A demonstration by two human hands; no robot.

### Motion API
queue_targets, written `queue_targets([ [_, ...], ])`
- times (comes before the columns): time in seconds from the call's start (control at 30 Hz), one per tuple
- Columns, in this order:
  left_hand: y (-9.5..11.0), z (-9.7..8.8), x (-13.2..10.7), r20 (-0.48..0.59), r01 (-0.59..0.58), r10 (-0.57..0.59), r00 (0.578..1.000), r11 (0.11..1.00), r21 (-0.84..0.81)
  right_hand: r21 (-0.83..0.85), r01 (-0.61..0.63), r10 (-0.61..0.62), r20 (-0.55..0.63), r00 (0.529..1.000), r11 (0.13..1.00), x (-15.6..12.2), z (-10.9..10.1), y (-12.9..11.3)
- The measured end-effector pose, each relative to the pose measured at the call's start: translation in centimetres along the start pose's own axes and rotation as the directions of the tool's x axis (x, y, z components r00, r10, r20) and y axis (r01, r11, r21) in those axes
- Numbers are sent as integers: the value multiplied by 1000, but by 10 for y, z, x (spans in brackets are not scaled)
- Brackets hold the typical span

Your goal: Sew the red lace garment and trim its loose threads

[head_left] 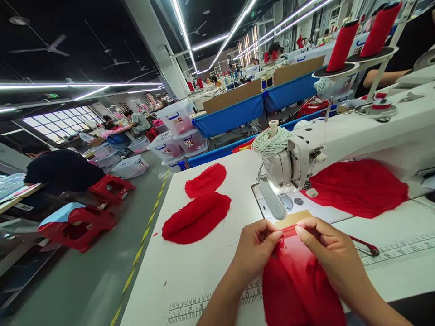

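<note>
A piece of red fabric hangs from both hands toward the table's near edge. My left hand pinches its top edge at the left, thumb against the fingers. At the right end of that same edge, my right hand pinches the cloth too. The short stretch of edge between them looks folded. Just beyond the fingers stands a white sewing machine, its lamp lighting the cloth. A tan piece lies on the machine bed there. Red-handled snips lie beside my right hand, partly hidden by it.
Two red fabric pieces lie on the white table at left; another red piece lies under the machine arm. Red thread cones stand above the machine. Clear plastic bins and red stools are beyond the table, with people seated farther off.
</note>
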State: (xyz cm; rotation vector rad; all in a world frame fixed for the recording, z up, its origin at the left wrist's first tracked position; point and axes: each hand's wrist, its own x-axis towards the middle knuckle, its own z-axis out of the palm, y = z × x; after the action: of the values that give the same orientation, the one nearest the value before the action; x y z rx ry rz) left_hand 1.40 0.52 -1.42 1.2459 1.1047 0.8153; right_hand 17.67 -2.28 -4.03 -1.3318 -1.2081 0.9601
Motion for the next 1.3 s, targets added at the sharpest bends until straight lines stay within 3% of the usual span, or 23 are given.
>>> queue_targets([
  [0.2, -1, 2, 2, 6, 2, -2, 1000, 999, -49, 10, 4, -6, 123, 992, 1000, 0, -1, 5],
  [0.37, 0, -2, 0, 2, 34, -34, 999, 999, 3, 1, -32, 32, 91, 995, 999, 3, 0, 6],
  [0.5, 5, -13, -2, 100, 173, -182, 978, 981, 90, -32, -55, 56, 4, 998, 998, 5, -4, 7],
  [0.6, 6, -17, -3, 91, 237, -243, 966, 969, 68, -96, -59, 57, -21, 998, 994, 7, -11, 8],
  [0.77, 2, -10, 2, 42, 179, -175, 984, 978, -110, -220, -8, -1, -40, 999, 975, 10, -16, 9],
  [0.87, -2, -4, 6, -49, 101, -104, 993, 992, -74, -274, 32, -52, -67, 996, 961, 11, -15, 9],
  [0.97, -6, -2, 9, -126, 67, -68, 990, 998, -14, -296, 53, -60, -14, 998, 954, 12, -20, 11],
  [1.07, -10, -3, 11, -153, 74, -71, 986, 997, 11, -439, 98, -126, -34, 991, 893, 12, -39, 20],
  [1.17, -11, -4, 12, -160, 89, -83, 984, 996, 31, -660, 167, -264, -49, 963, 733, 11, -69, 34],
  [1.23, -11, -4, 12, -165, 102, -93, 982, 994, 45, -728, 206, -264, 36, 964, 653, 10, -86, 45],
  [1.3, -11, -3, 12, -171, 115, -103, 980, 992, 59, -748, 201, -209, 84, 974, 633, 9, -96, 53],
])
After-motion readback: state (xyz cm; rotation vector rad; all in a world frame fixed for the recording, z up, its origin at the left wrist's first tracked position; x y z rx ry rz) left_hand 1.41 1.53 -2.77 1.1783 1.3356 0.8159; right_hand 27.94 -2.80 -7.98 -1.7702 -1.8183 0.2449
